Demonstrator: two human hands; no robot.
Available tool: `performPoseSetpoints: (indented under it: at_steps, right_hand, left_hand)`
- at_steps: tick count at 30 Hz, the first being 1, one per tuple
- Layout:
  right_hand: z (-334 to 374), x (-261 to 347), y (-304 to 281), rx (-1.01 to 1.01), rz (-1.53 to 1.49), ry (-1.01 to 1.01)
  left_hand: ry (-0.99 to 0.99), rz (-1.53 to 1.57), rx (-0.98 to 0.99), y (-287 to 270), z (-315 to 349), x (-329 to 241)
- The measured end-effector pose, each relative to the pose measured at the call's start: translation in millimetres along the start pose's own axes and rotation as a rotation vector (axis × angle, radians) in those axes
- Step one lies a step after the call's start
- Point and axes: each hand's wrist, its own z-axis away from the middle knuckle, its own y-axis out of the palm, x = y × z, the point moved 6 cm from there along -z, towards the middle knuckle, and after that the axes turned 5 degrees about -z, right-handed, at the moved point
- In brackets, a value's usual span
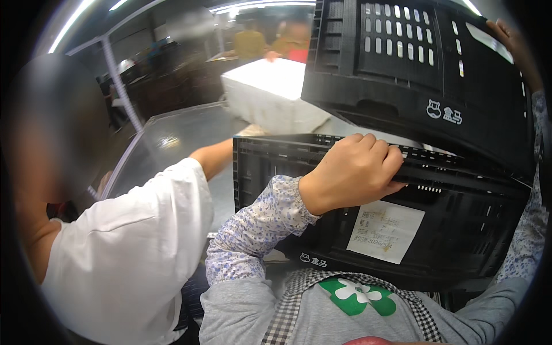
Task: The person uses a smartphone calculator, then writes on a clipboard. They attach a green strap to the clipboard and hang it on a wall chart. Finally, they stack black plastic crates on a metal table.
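My left hand (359,169) is closed over the rim of a black plastic crate (305,215) that stands in front of my chest. A white paper label (386,231) sticks to the side of this crate that faces me. Behind it, a second black crate (397,86) with slotted walls is tilted up. My right hand (505,39) holds that crate by its edge at the upper right, and its fingers show only in part. Both my arms wear floral sleeves.
Close on my left, a co-worker in a white shirt (126,241) reaches an arm behind the near crate. A white foam box (270,86) stands farther back on a metal table (178,135). More people in yellow (250,43) are at the far end.
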Motion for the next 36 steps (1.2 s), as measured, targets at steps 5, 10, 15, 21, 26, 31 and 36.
performPoseSetpoints:
  at_steps: [5, 10, 15, 21, 26, 31, 36]
  right_hand:
    - [-28.9, -79.0, 71.8, 0.023, -0.095, 0.024]
    - [-24.5, -36.5, 119.3, -0.156, -0.354, -0.149]
    - [-16.0, 12.2, 138.0, -0.194, -0.305, -0.144]
    - [-33.1, 85.9, 162.1, -0.295, -0.401, -0.22]
    - [-19.1, 144.7, 187.4, -0.389, -0.53, -0.217]
    - [13.7, 166.1, 177.4, -0.508, -0.566, -0.315]
    - [20.8, 213.5, 181.0, -0.748, -0.434, -0.363]
  left_hand:
    - [-0.105, -0.131, 0.069, 13.0, 2.4, -13.6]
    - [-0.177, -0.273, 0.219, 17.2, 5.7, -25.1]
    - [-0.178, -0.388, 0.239, 4.6, 51.8, -13.5]
    - [-0.249, -0.511, 0.319, -18.8, 110.1, -18.4]
    - [-0.394, -0.558, 0.409, -15.8, 154.6, -66.2]
    - [-0.544, -0.491, 0.396, 11.1, 156.2, -90.4]
    - [-0.53, -0.683, 0.343, 24.9, 162.2, -106.3]
